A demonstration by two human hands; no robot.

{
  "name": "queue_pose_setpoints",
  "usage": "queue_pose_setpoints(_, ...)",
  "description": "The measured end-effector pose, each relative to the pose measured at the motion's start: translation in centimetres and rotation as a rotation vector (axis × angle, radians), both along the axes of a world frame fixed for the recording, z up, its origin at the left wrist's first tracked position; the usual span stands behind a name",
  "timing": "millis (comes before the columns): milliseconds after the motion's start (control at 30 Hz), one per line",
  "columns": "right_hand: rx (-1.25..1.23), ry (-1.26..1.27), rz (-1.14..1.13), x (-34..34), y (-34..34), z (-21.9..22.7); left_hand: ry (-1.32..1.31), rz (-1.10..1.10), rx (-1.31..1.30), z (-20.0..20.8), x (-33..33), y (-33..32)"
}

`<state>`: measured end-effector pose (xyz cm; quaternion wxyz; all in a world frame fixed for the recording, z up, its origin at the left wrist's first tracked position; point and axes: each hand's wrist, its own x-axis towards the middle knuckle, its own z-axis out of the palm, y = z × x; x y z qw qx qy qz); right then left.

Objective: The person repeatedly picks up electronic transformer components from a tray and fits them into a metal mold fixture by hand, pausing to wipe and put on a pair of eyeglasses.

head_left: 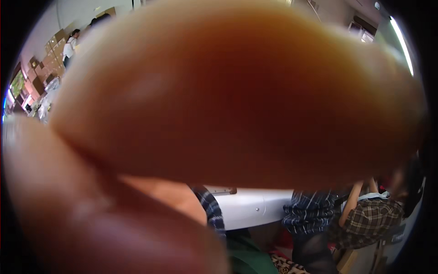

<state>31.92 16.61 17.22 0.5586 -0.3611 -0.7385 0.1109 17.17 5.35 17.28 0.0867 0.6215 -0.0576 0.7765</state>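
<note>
Very close to the lens, blurred fingers, apparently of my left hand (214, 114), cover most of the head view. One broad finger spans the middle, and a second fills the lower left. Behind them shows a strip of bare skin, with a dark checked sleeve (211, 208) beside it. Whether these fingers grip anything is hidden. My right hand cannot be made out. Beyond the fingers is a white tabletop (251, 210) with a curved edge.
At the lower right is a person in a brown checked shirt (372, 221), near dark checked clothing (310, 210). Green cloth (248, 253) lies below the table edge. Cardboard boxes (52, 52) are stacked at the far left, by a person in white (70, 48).
</note>
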Motion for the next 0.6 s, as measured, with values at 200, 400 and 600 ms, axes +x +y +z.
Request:
queue_pose_setpoints(200, -0.008, 0.048, -0.037, -0.1, -0.2, 0.6, 0.025, 0.128, -0.055, 0.7, -5.4, -3.3)
queue_pose_setpoints(400, -0.007, -0.008, 0.007, -0.4, -0.3, -0.1, 0.067, 0.192, -0.087, 1.2, -7.2, -4.0)
queue_pose_setpoints(600, 0.107, -0.107, 0.036, 0.4, -0.6, 0.2, 0.130, 0.298, -0.125, 1.3, -3.7, 0.4)
